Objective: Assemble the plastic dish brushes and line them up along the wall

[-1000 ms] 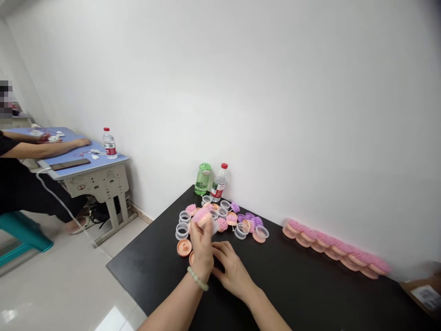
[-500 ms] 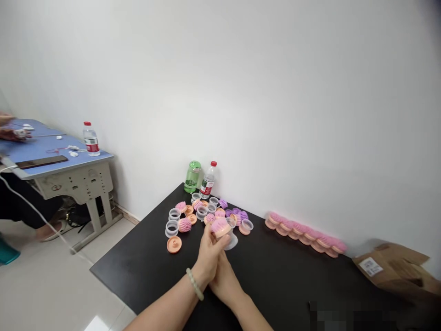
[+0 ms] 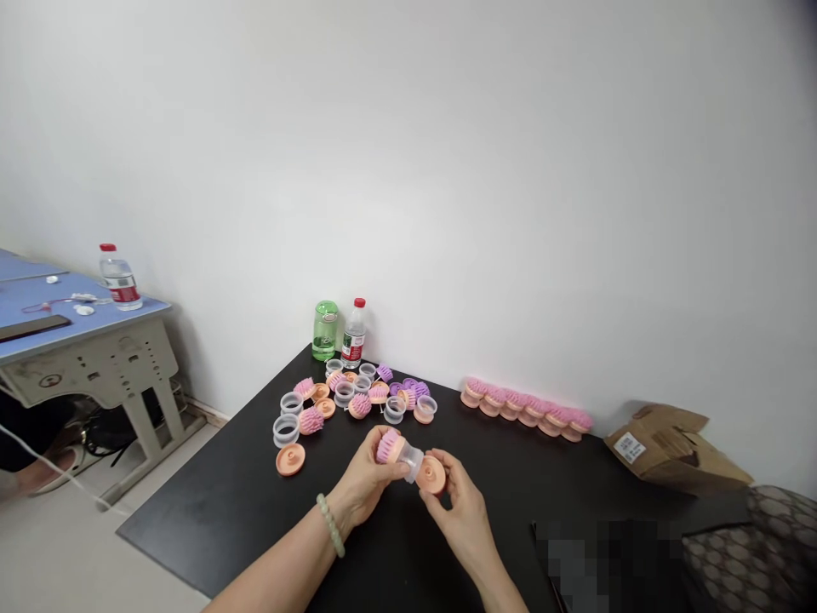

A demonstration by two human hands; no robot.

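Left hand (image 3: 363,478) curls snugly around a pink-bristled brush head (image 3: 388,445) and clear ring (image 3: 412,464); right hand (image 3: 465,508) pinches a peach disc (image 3: 432,475) close beside the ring, over the black table (image 3: 248,524). Loose rings and brush heads lie farther left; assembled-looking pink brushes (image 3: 527,410) line the far right wall.

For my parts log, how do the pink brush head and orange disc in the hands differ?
The pink brush head has bristles on a pale orange base; the orange disc is shallow, with a knob in its middle. The brush head is two-coloured; the disc is orange throughout. The left hand holds the brush head, the right hand the disc. Both are held over the black table.
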